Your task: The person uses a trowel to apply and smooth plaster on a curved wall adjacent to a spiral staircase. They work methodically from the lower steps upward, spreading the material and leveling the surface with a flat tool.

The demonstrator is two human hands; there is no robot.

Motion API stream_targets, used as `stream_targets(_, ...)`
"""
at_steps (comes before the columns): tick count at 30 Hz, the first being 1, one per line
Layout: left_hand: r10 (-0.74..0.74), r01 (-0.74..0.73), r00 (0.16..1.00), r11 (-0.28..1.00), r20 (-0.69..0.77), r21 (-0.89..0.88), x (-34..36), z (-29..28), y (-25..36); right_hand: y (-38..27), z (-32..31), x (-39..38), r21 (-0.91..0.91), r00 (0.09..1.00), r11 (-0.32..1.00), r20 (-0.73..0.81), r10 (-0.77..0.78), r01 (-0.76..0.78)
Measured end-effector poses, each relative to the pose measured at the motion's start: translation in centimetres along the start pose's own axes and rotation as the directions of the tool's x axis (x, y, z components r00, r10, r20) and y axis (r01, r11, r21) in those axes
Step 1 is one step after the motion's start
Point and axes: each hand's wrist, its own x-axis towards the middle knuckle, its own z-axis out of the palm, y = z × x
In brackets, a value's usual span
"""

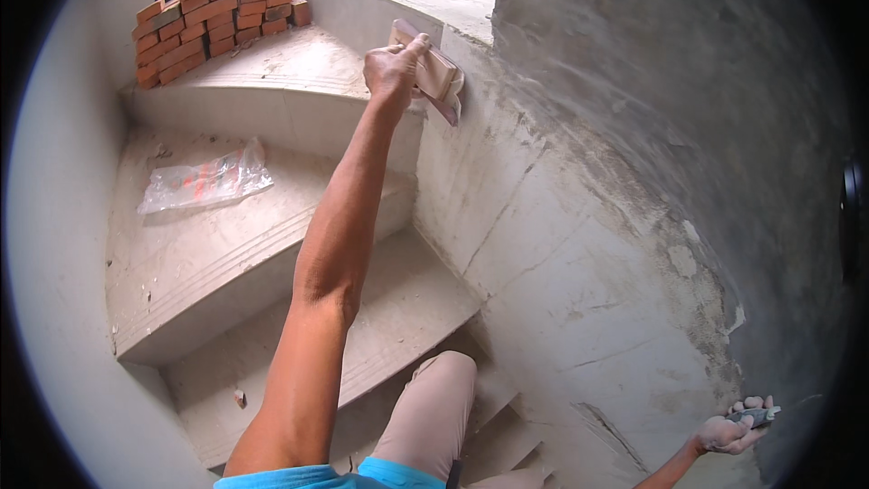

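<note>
My left hand (391, 71), arm stretched out, is closed on a sanding block (438, 77), a tan block with a brownish sheet sticking out at its edges. The block lies against the pale skirting panel (561, 263) along the curved wall, near the upper steps. Low at the right, beside the dark grey plaster wall (688, 81), my right hand (722, 435) is palm up with its fingers curled round a small grey object (757, 417) with a pale tip. Its kind is too small to make out.
Winding pale stone steps (235, 263) descend toward me. Stacked red bricks (217, 14) stand on an upper step below a window. A crumpled clear plastic bag (208, 179) lies one step lower. Rough crumbling mortar (634, 181) runs along the panel's upper edge, and a small chip (240, 397) lies lower down.
</note>
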Motion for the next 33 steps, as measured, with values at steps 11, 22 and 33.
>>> stream_targets(11,0.113,-0.111,0.993,0.992,-0.036,0.057,0.9,1.6,2.0,1.5,-0.7,0.3,0.007,0.999,0.999,0.003,-0.036,0.036)
stream_targets(22,0.202,-0.202,0.978,0.979,-0.056,-0.01,-2.7,2.9,-0.4,0.5,-0.7,0.4,-0.012,1.0,0.999,-0.001,-0.03,0.03)
stream_targets(33,0.076,-0.076,0.997,0.997,0.014,0.008,-4.6,1.4,-1.4,0.3,-0.5,0.3,0.017,0.997,0.998,0.06,-0.056,0.055)
